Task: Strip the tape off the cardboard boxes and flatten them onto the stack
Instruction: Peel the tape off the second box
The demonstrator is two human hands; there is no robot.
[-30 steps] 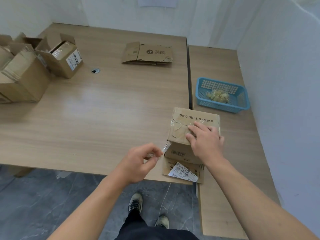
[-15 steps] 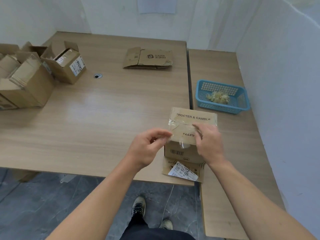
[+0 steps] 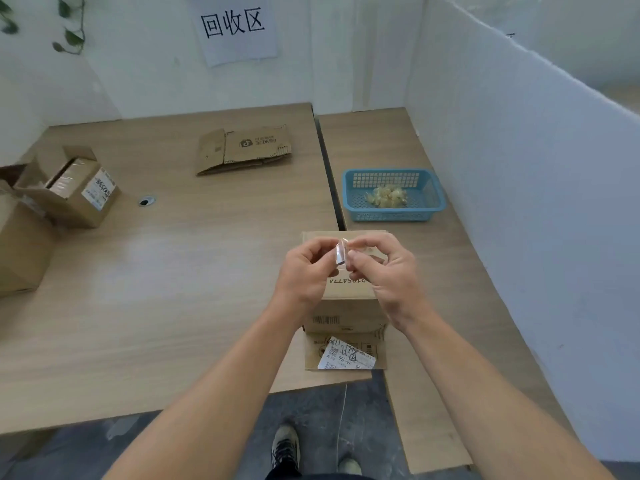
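Clear tape point(image 3: 340, 255) sat pinched between both hands — left hand point(image 3: 304, 271), right hand point(image 3: 381, 268) — above the cardboard box point(image 3: 348, 306).

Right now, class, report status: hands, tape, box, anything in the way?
Left hand and right hand pinch the tape over the box. Box upright, not yet flattened. Basket beyond, nothing in between.

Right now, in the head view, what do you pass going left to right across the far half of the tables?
Opened box with a white label → cable hole → flattened cardboard → blue basket holding crumpled tape.
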